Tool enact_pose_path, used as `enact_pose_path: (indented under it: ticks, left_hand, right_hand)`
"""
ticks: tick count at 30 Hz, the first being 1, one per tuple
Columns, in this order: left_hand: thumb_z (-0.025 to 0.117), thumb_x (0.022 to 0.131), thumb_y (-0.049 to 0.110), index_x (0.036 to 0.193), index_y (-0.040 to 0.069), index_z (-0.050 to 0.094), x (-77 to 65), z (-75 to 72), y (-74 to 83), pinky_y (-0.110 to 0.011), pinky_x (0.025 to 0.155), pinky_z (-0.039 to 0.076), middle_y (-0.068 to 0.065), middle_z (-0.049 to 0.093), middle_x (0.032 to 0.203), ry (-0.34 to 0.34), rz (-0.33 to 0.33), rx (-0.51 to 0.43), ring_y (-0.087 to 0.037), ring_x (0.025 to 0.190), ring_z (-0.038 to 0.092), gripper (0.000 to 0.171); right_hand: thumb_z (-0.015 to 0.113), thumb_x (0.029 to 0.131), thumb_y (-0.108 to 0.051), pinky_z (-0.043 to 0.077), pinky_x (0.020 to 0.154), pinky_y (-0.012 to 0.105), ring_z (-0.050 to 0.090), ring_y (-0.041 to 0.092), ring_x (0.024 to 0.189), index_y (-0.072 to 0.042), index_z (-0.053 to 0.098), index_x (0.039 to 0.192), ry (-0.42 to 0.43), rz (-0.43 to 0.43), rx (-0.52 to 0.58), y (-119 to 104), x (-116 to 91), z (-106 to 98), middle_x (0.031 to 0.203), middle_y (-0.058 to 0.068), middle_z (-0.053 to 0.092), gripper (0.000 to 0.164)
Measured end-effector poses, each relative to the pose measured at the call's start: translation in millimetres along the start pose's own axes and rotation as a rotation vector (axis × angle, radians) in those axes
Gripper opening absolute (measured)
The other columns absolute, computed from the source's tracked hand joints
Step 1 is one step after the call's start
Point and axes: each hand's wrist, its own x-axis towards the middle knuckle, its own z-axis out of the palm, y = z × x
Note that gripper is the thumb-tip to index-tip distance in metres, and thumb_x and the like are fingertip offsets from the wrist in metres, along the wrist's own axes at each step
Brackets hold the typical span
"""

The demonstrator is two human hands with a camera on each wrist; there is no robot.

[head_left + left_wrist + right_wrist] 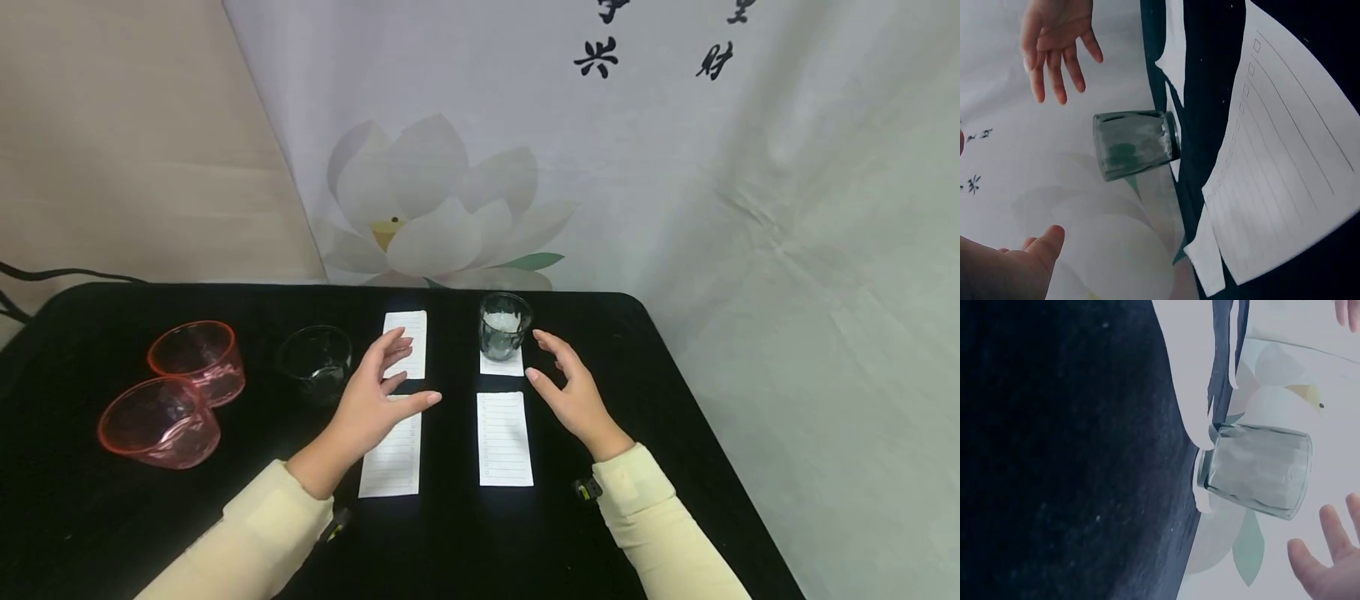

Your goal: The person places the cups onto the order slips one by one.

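Note:
A clear glass cup (504, 333) stands upright on the far right paper slip (501, 367); the left wrist view shows the same glass (1135, 145) sideways. Just right of it hovers my right hand (573, 392), fingers spread and apart from the glass. My left hand (375, 404) hangs over the two left paper slips (392, 454), its fingers relaxed and holding nothing. Close behind that hand's left side is another clear glass cup (318, 358), hard to see against the black cloth. In the right wrist view the first glass (1260, 469) has nothing touching its sides.
Two pink cups with red rims, one farther back (198, 362) and one nearer (161, 425), stand on the left of the black table (247, 533). A near right paper slip (506, 442) lies flat. Behind the table hangs a white curtain (637, 183) with a lotus print.

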Motion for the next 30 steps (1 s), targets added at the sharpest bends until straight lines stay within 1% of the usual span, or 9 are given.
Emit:
enact_pose_path:
  ticks: [8,15,20,22,24,26,28,30]
  left_hand:
    - [0.082,0.076,0.01,0.148,0.001,0.024,-8.8,-13.6,0.0,-0.044,0.107,0.038,-0.019,0.038,0.147,0.066,0.061,0.051,-0.033,0.137,0.038,0.092]
    - [0.081,0.077,0.011,0.148,0.001,0.024,-20.6,-25.0,1.2,-0.047,0.107,0.037,-0.02,0.037,0.147,0.109,0.061,0.096,-0.035,0.137,0.037,0.091]
    - [0.08,0.079,0.009,0.148,0.001,0.024,-28.0,-37.0,2.8,-0.049,0.106,0.037,-0.021,0.038,0.145,0.148,0.092,0.131,-0.037,0.136,0.037,0.09]
    - [0.081,0.078,0.009,0.148,0.002,0.024,-30.7,-41.3,2.6,-0.048,0.105,0.037,-0.021,0.039,0.145,0.164,0.1,0.147,-0.037,0.136,0.037,0.09]
    - [0.081,0.077,0.009,0.148,0.002,0.025,-33.7,-45.9,2.4,-0.04,0.106,0.037,-0.021,0.039,0.144,0.179,0.103,0.16,-0.036,0.135,0.037,0.091]
    - [0.081,0.077,0.008,0.148,0.002,0.025,-36.8,-50.6,1.9,-0.027,0.106,0.038,-0.02,0.04,0.144,0.198,0.104,0.17,-0.035,0.135,0.038,0.091]
    - [0.081,0.077,0.006,0.148,0.002,0.025,-40.1,-55.6,1.0,-0.014,0.103,0.036,-0.02,0.041,0.143,0.22,0.111,0.176,-0.035,0.134,0.038,0.09]
    - [0.08,0.077,0.006,0.149,0.003,0.025,-42.6,-60.4,-0.2,-0.005,0.1,0.033,-0.02,0.041,0.143,0.239,0.117,0.177,-0.036,0.134,0.038,0.091]
  right_hand:
    - [0.062,0.093,-0.016,0.034,0.108,0.056,0.041,0.029,0.131,-0.008,0.044,0.143,0.001,-0.042,0.004,-2.4,0.0,2.4,0.143,0.014,0.047,0.054]
    - [0.062,0.093,-0.017,0.034,0.108,0.056,0.041,0.029,0.132,-0.01,0.043,0.143,-0.007,-0.038,0.012,-4.6,1.2,6.8,0.144,0.013,0.046,0.054]
    - [0.062,0.092,-0.015,0.034,0.109,0.056,0.041,0.029,0.132,-0.009,0.043,0.143,-0.029,-0.062,0.022,-5.0,4.7,10.5,0.143,0.013,0.046,0.055]
    - [0.063,0.092,-0.014,0.034,0.109,0.056,0.041,0.03,0.132,-0.008,0.043,0.143,-0.037,-0.075,0.023,-5.3,6.0,11.7,0.143,0.014,0.046,0.055]
    - [0.063,0.092,-0.014,0.034,0.11,0.056,0.041,0.031,0.133,-0.007,0.043,0.143,-0.044,-0.082,0.022,-6.4,6.9,13.5,0.144,0.014,0.045,0.055]
    - [0.063,0.092,-0.014,0.033,0.11,0.056,0.039,0.031,0.134,-0.007,0.043,0.143,-0.052,-0.088,0.024,-8.0,7.6,15.3,0.146,0.013,0.043,0.055]
    - [0.063,0.092,-0.015,0.033,0.11,0.056,0.038,0.03,0.136,-0.006,0.042,0.143,-0.062,-0.094,0.029,-9.3,8.3,17.7,0.147,0.012,0.043,0.055]
    - [0.063,0.092,-0.014,0.032,0.111,0.057,0.037,0.03,0.137,-0.006,0.042,0.143,-0.072,-0.107,0.031,-10.2,9.2,20.0,0.148,0.012,0.042,0.056]
